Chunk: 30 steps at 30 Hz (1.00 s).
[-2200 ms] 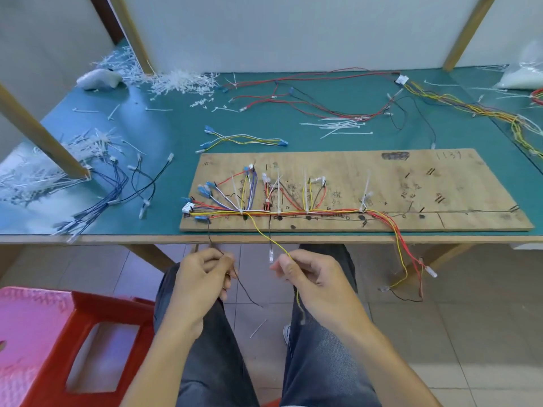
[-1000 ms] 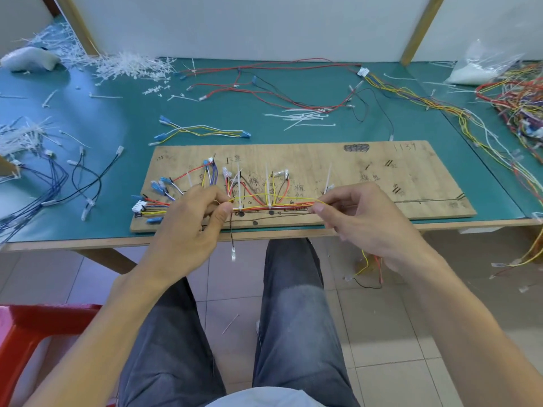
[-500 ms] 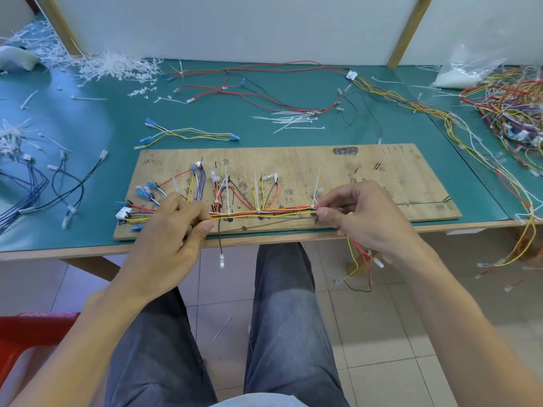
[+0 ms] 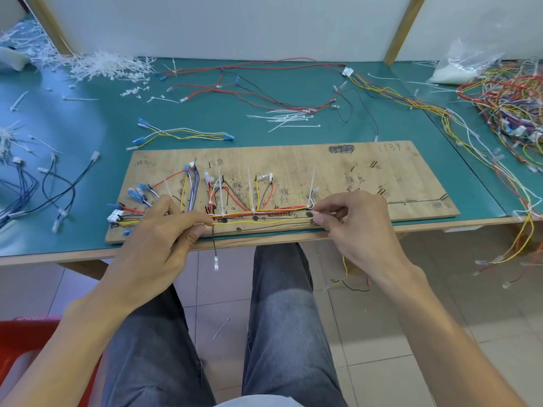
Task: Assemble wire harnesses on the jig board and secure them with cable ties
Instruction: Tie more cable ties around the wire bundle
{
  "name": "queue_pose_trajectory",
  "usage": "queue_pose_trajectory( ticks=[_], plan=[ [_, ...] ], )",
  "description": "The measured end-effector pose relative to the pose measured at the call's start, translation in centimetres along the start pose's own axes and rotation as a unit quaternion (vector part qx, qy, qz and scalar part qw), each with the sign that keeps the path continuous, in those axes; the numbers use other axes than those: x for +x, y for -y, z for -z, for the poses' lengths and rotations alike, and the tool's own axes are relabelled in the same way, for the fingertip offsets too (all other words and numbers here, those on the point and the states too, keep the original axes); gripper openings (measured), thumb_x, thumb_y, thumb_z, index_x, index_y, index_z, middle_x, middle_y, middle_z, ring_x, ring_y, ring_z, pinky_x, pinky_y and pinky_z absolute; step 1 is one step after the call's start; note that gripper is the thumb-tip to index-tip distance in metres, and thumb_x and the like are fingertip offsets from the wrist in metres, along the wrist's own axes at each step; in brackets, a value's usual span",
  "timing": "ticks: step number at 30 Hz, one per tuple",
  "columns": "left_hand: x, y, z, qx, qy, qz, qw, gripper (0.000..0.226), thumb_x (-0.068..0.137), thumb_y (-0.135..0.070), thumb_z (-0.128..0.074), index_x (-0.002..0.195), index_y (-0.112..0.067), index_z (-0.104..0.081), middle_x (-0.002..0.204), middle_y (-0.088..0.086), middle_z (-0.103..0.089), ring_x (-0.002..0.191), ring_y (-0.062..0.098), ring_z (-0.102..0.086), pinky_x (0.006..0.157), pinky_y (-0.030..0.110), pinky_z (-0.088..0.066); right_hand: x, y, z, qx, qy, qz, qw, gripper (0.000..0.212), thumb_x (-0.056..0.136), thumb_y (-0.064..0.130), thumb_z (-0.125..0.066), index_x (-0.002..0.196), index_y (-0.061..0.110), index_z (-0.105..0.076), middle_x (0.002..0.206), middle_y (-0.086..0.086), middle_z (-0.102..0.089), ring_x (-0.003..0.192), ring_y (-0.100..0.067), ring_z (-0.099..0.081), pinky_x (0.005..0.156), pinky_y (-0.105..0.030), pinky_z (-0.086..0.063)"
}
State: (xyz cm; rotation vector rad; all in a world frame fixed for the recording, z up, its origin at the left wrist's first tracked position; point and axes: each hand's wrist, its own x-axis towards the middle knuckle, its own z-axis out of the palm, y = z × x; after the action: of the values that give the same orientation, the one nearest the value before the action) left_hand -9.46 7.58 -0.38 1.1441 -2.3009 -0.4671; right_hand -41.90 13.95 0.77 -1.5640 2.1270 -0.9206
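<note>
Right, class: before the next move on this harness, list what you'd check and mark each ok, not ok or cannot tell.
1. Left hand pinches yellow wire: ok.
2. Right hand pinches the wire too: ok.
3. Wire straight between hands: ok.
4. Wire joined to the bundle: not ok, it lies just nearer than it.
5. Ties on bundle pulled tight: cannot tell.
6. Spare ties on table: ok.

Handwritten "1134" on jig board (image 4: pixel 293 160)
</note>
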Motion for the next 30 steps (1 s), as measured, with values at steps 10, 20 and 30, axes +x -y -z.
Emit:
queue_pose_trajectory(
  ticks=[10, 20, 30],
  plan=[
    [-0.1, -0.2, -0.1, -0.003, -0.024, -0.004, 1.0, 0.02, 0.104, -0.016, -0.056, 0.111, -0.012, -0.075, 0.09, -0.001, -0.05, 0.09, 0.014, -0.049, 0.078, 0.012, -0.037, -0.9, -1.3, -0.7, 0.133, -0.06, 0.039, 0.988, 0.029, 0.089, -0.001, -0.077, 0.087, 0.028, -0.082, 0.087, 0.014, -0.074, 0.085, -0.011, -0.074, 0.064, -0.029, -0.065],
    [0.2, 0.0, 0.0, 0.102, 0.006, -0.05, 0.993, 0.026, 0.101, -0.024, -0.046, 0.088, -0.014, -0.066, 0.082, -0.013, -0.056, 0.089, 0.023, -0.038, 0.077, 0.039, -0.04, -0.9, -0.4, -0.3, -0.04, -0.025, 0.092, 0.995, 0.012, 0.087, 0.008, -0.083, 0.094, 0.018, -0.086, 0.088, 0.005, -0.074, 0.08, -0.013, -0.066, 0.079, -0.03, -0.054],
    [2.1, -6.4, -2.3, 0.257, 0.015, -0.119, 0.959, 0.035, 0.095, -0.041, -0.061, 0.116, -0.014, -0.065, 0.111, 0.001, -0.062, 0.106, 0.033, -0.053, 0.083, 0.049, -0.045, 0.1, 0.5, 0.6, -0.064, 0.02, 0.033, 0.997, 0.01, 0.083, 0.021, -0.086, 0.084, 0.029, -0.08, 0.075, 0.014, -0.072, 0.075, -0.01, -0.068, 0.078, -0.04, -0.059]
  ],
)
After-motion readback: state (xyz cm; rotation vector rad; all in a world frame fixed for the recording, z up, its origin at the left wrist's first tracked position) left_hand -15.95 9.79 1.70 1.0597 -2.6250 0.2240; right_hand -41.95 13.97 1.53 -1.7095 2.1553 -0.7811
